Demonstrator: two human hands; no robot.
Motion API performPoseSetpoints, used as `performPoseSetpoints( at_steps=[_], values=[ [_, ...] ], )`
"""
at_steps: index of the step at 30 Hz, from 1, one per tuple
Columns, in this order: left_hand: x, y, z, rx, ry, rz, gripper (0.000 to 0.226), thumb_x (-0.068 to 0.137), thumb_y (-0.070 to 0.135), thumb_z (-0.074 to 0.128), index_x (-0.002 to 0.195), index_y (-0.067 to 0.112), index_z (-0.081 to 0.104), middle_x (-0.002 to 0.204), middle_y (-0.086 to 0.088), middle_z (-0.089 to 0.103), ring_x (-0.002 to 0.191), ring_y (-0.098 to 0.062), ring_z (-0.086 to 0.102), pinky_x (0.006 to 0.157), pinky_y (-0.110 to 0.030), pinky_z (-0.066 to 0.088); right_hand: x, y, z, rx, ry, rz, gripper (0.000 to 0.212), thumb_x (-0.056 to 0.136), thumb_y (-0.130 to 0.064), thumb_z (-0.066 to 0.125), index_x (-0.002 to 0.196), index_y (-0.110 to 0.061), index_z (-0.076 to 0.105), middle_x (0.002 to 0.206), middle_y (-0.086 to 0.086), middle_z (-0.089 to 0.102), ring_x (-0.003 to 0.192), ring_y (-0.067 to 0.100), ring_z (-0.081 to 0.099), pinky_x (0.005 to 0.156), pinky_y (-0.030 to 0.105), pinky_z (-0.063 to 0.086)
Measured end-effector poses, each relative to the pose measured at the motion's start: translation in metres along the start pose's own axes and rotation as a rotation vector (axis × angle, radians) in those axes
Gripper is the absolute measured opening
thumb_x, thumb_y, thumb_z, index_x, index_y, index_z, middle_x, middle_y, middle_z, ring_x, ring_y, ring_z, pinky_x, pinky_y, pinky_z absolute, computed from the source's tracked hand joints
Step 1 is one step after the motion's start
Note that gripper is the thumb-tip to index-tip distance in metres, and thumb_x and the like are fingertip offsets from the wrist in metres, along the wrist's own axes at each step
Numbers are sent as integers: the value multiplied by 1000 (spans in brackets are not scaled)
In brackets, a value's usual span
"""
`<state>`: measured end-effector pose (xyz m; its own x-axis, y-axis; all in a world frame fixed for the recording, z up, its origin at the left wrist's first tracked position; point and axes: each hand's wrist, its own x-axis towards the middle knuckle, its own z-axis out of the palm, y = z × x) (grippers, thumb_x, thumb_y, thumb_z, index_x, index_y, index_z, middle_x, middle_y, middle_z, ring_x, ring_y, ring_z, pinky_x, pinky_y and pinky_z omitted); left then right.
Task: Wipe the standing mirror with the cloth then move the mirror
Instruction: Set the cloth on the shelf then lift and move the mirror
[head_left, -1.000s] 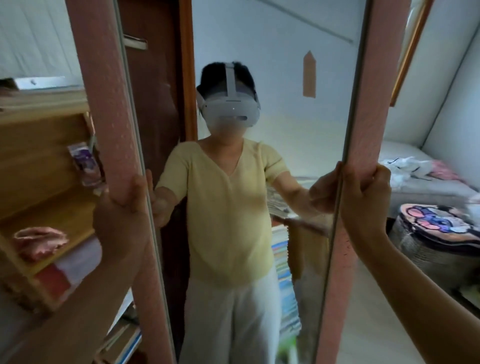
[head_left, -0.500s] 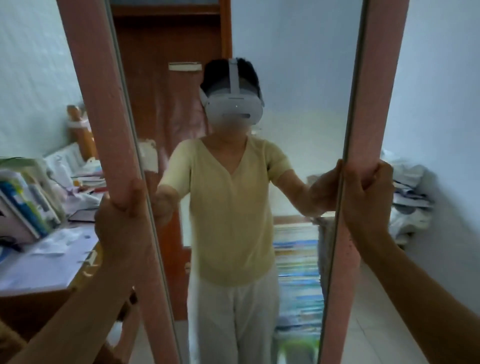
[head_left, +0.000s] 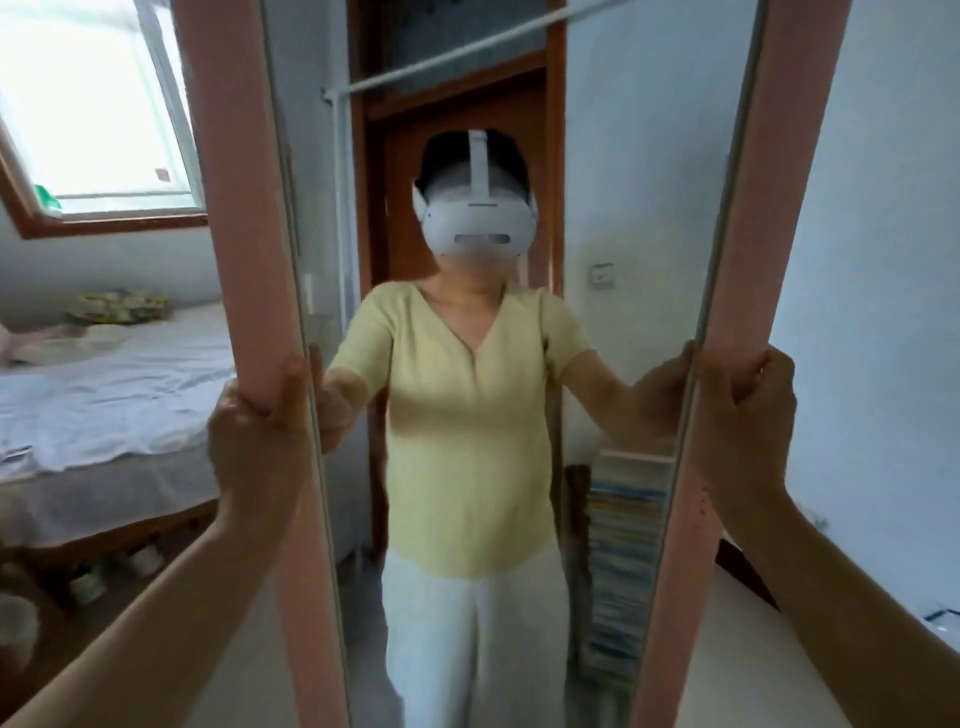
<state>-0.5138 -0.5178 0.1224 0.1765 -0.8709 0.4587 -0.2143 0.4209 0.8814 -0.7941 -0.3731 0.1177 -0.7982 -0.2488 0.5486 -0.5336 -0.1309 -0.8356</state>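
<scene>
The mirror (head_left: 498, 130) is held upright straight ahead, filling the middle of the view, its pink frame running up both sides. The left frame post is gripped by the left hand (head_left: 257, 441), thumb laid up the front near the glass edge and fingers curled round behind. The right post is gripped by the right hand (head_left: 740, 415) at about the same height, fingers wrapped over the frame's outer face. Both forearms are stretched forward from the lower corners. In the glass a person in a yellow top, white trousers and a white headset is reflected, with a brown door and a stack of books behind. The mirror's foot is cut off by the lower edge, so whether it stands on the floor cannot be told. A bed (head_left: 104, 395) with a white sheet lies to the left, under a window (head_left: 93, 104). A pale wall (head_left: 883, 208) is seen to the right. The cloth is not seen.
</scene>
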Motion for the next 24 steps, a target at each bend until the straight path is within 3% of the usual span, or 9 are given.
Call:
performPoseSetpoints(
  at_steps=[2,4,6,9,12,17,20,22,24],
  values=[
    [16,-10,41,-47,-38,28,47,84,53,56,84,7,60,70,-9,64,61,-27,62,49,-28,49,26,18,2,-7,24,34,30,95,-29,58,114,-9,46,95,6,56,76,18,57,58,15,44],
    [29,-13,83,-82,-77,-9,42,83,54,56,81,12,61,69,-8,65,60,-27,64,52,-31,53,52,34,3,-40,47,39,26,95,-29,58,110,-12,45,95,6,57,80,21,60,65,23,49],
    [37,-12,125,-100,-112,12,27,87,49,56,74,24,57,66,-2,62,54,-14,63,46,-24,51,79,51,6,-66,59,29,23,95,-28,58,107,-13,45,94,5,57,84,24,61,73,36,53],
    [52,-9,182,-136,-155,-27,22,89,40,56,71,29,52,54,9,58,41,4,57,38,-12,44,119,74,11,-103,92,43,27,95,-30,57,111,-12,45,99,8,60,88,27,64,81,43,56],
    [66,-11,241,-194,-206,-62,24,89,39,57,69,27,55,47,8,61,41,-1,58,44,-20,51,156,97,14,-134,126,60,38,95,-36,57,120,-10,45,107,9,63,90,28,65,83,47,57],
    [90,-13,347,-236,-337,-67,26,94,27,51,68,26,51,39,22,55,38,6,54,33,-7,34,217,141,24,-226,233,47,37,95,-34,57,121,-10,46,109,6,63,91,26,65,86,45,56],
    [114,-26,406,-224,-400,-100,24,87,44,54,82,22,60,58,9,64,62,-11,66,50,-24,50,247,163,29,-268,306,64,32,94,-31,56,118,-11,47,108,7,62,93,24,64,87,46,55],
    [127,-35,450,-220,-434,-111,44,75,61,53,90,22,63,74,1,68,75,-27,67,66,-42,57,268,178,32,-306,355,62,27,94,-30,56,114,-14,48,105,6,63,92,23,64,86,44,54],
    [134,-37,490,-238,-476,-120,54,70,69,51,97,24,65,84,-5,70,79,-29,68,72,-50,56,287,191,33,-337,389,51,31,95,-32,57,117,-11,49,108,4,63,93,20,63,83,36,53]
  ],
)
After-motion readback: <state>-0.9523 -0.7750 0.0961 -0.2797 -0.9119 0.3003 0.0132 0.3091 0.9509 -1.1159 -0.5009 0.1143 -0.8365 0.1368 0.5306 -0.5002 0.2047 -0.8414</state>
